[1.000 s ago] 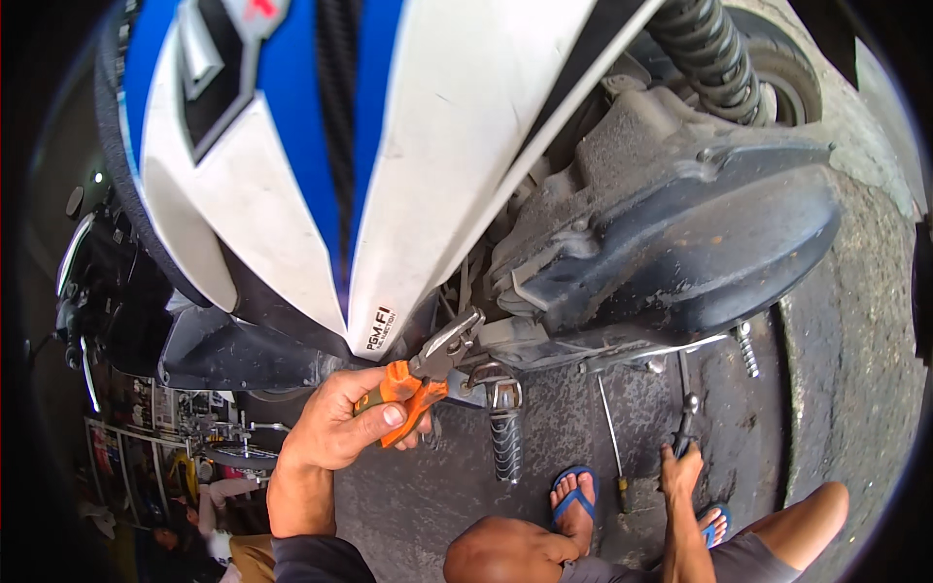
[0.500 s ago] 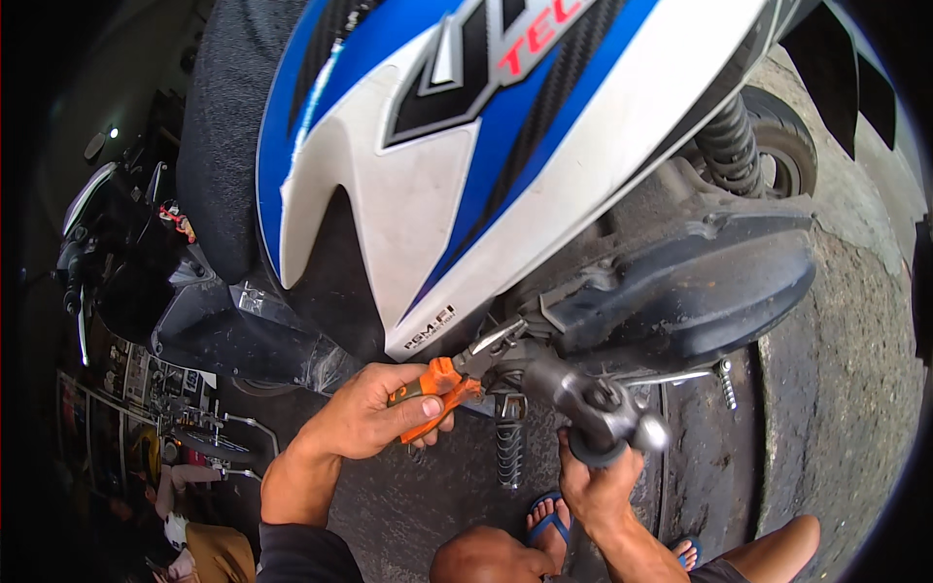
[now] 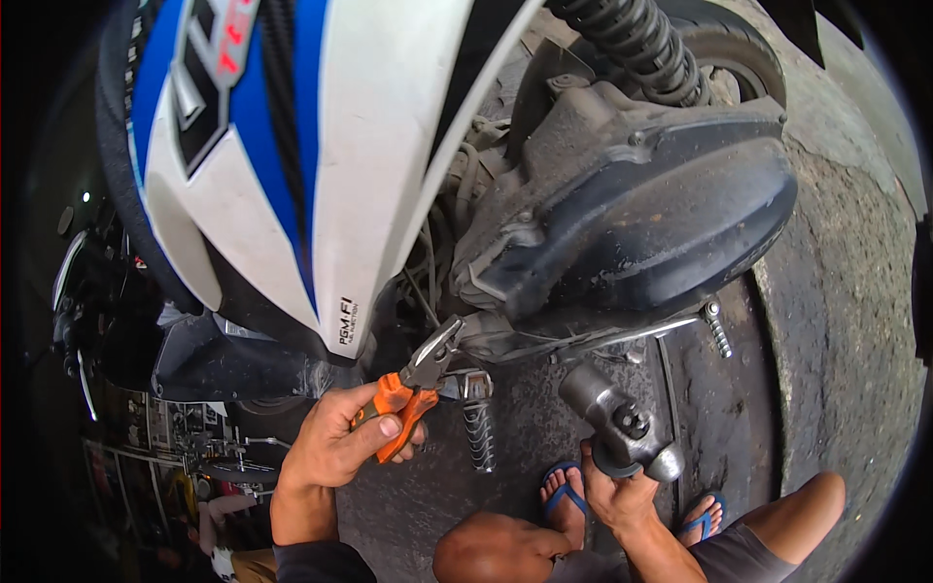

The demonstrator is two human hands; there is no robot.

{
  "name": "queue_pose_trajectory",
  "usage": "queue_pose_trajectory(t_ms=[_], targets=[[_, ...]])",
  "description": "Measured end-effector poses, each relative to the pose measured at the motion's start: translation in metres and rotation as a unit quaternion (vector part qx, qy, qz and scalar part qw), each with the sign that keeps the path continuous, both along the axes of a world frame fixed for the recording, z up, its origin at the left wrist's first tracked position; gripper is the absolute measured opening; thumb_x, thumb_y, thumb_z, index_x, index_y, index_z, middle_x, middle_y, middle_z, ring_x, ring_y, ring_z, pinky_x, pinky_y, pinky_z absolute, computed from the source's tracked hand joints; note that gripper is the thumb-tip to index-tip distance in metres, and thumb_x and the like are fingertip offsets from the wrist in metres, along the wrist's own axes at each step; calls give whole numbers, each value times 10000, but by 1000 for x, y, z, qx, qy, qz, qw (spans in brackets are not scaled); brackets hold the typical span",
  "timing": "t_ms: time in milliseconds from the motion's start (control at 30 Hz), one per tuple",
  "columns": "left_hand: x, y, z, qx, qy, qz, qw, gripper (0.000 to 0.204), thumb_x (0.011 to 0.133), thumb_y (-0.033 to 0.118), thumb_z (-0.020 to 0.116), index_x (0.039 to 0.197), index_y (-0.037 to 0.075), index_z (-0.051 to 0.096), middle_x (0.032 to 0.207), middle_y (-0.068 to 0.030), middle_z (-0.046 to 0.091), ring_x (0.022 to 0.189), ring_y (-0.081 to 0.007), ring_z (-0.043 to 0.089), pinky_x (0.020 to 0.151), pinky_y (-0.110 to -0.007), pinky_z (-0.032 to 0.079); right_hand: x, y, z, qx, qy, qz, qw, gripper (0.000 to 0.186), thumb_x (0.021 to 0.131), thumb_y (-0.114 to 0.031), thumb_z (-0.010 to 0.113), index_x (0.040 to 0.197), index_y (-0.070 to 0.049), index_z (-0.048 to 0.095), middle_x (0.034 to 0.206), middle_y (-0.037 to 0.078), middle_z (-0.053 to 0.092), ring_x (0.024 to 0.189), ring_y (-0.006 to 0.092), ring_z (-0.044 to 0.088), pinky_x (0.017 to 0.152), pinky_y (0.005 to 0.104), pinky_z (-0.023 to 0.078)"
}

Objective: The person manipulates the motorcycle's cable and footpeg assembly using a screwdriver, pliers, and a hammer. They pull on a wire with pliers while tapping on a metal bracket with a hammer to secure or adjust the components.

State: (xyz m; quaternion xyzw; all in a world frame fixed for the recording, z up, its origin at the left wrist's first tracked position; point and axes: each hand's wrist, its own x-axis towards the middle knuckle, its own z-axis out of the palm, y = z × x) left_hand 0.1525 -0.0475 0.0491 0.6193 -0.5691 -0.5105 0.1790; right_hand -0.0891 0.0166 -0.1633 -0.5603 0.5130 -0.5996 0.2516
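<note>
Two hands at work under one raised scooter (image 3: 321, 175), white with blue panels, over a rough concrete floor (image 3: 836, 291). Far left, only dim clutter beyond the bodywork. Next, left hand (image 3: 335, 442) wrapped tight around the orange grips of one pair of pliers (image 3: 413, 384), nose pointing up and right, tip touching or just short of the metal bracket at the lower edge of the dark engine casing (image 3: 622, 223); jaws look slightly parted, hard to say whether anything is pinched. Just right of the pliers, one small coil spring (image 3: 478, 432) hanging loose below a bracket. Further right, right hand (image 3: 622, 496) closed around the base of one heavy grey metal tool (image 3: 617, 428), cylindrical, raised toward the stand area, not yet touching the frame. Below, two blue sandals (image 3: 564, 486) on the floor, one knee between the forearms. Right again, a second short spring (image 3: 717, 328) at the end of a bright rod, and one big shock-absorber coil (image 3: 641, 39) by the rear wheel at the top. Best handled, probably, by keeping the pliers square to the part, gripping firmly near the tip, steadying the wrist against slipping, and bringing the grey tool in only once the nose is seated.
</note>
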Motion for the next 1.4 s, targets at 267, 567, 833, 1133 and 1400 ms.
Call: queue_pose_trajectory(t_ms=[267, 567, 833, 1133, 1400], targets=[[10, 5, -15, -29, 21, 61, 997, 502, 934, 339, 667, 1168, -102, 614, 854, -170, 702, 672, -211, 693, 606, -316, 573, -2, 47, -34, 240, -72, 88, 964, 308, 851, -92, 732, 977, 22, 474, 735, 169, 705, 677, 288, 744, 568, 364, 567], [18, 0, -18, -42, 22, 65, 997, 529, 914, 357, 684, 1171, -100, 614, 850, -179, 705, 668, -217, 704, 598, -321, 591, -3, 38, -30, 304, -118, 33, 945, 216, 826, -19, 713, 964, 20, 551, 679, 119, 639, 552, 178, 596, 525, 324, 463], [14, 0, -18, -40, 21, 61, 997, 507, 911, 339, 685, 1154, -101, 622, 848, -178, 707, 675, -218, 707, 600, -319, 594, -4, 39, -33, 300, -125, 28, 945, 207, 838, -21, 703, 976, 21, 555, 691, 126, 652, 563, 175, 602, 531, 322, 467], [12, 2, -13, -41, 4, 57, 998, 493, 904, 317, 691, 1152, -103, 623, 846, -183, 707, 676, -218, 708, 605, -319, 593, -4, 41, -36, 284, -113, 31, 952, 198, 844, -22, 701, 977, 22, 560, 688, 121, 655, 551, 167, 597, 519, 313, 460], [12, -1, -8, -37, -11, 40, 998, 476, 908, 299, 672, 1159, -102, 624, 846, -178, 709, 680, -213, 708, 605, -319, 591, -4, 42, -33, 304, -124, 29, 944, 196, 839, -16, 699, 967, 23, 557, 671, 115, 645, 537, 165, 593, 508, 312, 454]])
